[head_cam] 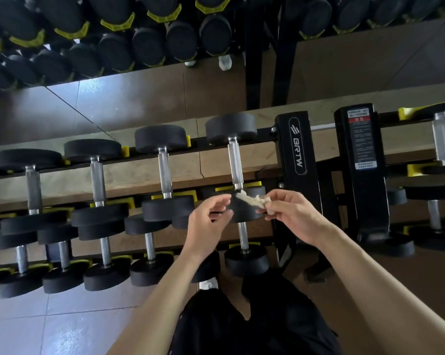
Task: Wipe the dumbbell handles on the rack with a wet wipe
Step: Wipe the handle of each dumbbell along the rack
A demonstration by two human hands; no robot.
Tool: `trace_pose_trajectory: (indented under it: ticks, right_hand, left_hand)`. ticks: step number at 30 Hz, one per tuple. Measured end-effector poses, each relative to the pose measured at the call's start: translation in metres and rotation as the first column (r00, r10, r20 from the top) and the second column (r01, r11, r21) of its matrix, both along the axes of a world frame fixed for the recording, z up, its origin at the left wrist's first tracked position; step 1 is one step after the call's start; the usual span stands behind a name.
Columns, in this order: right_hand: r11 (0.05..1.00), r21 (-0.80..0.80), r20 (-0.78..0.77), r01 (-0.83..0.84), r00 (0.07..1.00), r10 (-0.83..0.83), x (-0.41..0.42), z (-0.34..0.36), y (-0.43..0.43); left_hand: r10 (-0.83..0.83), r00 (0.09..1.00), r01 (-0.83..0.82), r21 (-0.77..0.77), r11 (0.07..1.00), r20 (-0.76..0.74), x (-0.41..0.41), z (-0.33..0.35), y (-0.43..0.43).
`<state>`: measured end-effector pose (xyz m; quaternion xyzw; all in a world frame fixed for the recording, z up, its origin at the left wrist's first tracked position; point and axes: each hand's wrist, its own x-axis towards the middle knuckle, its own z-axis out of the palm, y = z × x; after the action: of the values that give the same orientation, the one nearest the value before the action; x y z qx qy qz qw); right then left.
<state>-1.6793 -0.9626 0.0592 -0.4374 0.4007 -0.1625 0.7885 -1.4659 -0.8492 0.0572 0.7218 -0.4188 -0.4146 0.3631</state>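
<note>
At frame centre the right hand (288, 213) pinches the crumpled wet wipe (249, 199). The left hand (206, 219), loosely curled beside it, seems empty. The knurled dumbbell handle (235, 162) runs vertically just above the wipe.

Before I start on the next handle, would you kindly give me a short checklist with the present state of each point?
1. Wipe in hand: ok. The right hand pinches the wet wipe.
2. Wipe opened out for wiping: not ok. It is crumpled into a bunch.
3. Other hand free to help: ok. The left hand holds nothing, its fingers loosely curled beside the wipe.
4. Target unobstructed: ok. The dumbbell handle just beyond the wipe is bare, with nothing on it.
5. Wipe moist enough: cannot tell.
</note>
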Motion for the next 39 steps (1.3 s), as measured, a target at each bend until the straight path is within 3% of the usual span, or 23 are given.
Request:
trace_pose_trajectory:
  ticks: [5,8,14,18,23,28,33,39]
  right_hand:
    - [1.000,-0.003,0.048,0.013,0.999,-0.013,0.014,0.011,0.057]
    - [0.997,-0.054,-0.072,0.051,0.996,-0.054,0.021,-0.004,0.096]
    - [0.981,-0.184,-0.454,-0.058,0.891,-0.033,0.036,-0.089,0.178]
    - [0.974,-0.203,-0.549,-0.101,0.836,-0.028,0.045,-0.143,0.213]
    - [0.967,-0.228,-0.600,-0.114,0.798,-0.048,0.047,-0.209,0.222]
    - [0.952,-0.270,-0.597,-0.144,0.801,-0.048,0.037,-0.275,0.207]
    - [0.951,-0.291,-0.546,-0.108,0.835,-0.072,0.025,-0.323,0.191]
    - [0.882,-0.443,-0.584,-0.161,0.798,-0.148,0.020,-0.369,0.155]
  left_hand:
    - [-0.022,0.996,0.015,-0.079,0.997,-0.091,-0.015,0.003,0.041]
    - [-0.033,0.998,0.027,-0.090,0.996,-0.062,-0.010,-0.019,0.076]
    - [0.041,0.998,-0.031,0.165,0.986,-0.056,-0.012,-0.102,0.154]
    - [0.230,0.946,-0.155,0.304,0.940,-0.228,-0.023,-0.150,0.183]
    - [0.360,0.892,-0.273,0.308,0.911,-0.272,-0.038,-0.205,0.184]
    - [0.325,0.921,-0.254,0.302,0.919,-0.214,-0.050,-0.271,0.166]
    - [0.386,0.893,-0.309,0.307,0.900,-0.233,-0.061,-0.327,0.145]
    - [0.323,0.902,-0.257,0.247,0.935,-0.287,-0.061,-0.369,0.103]
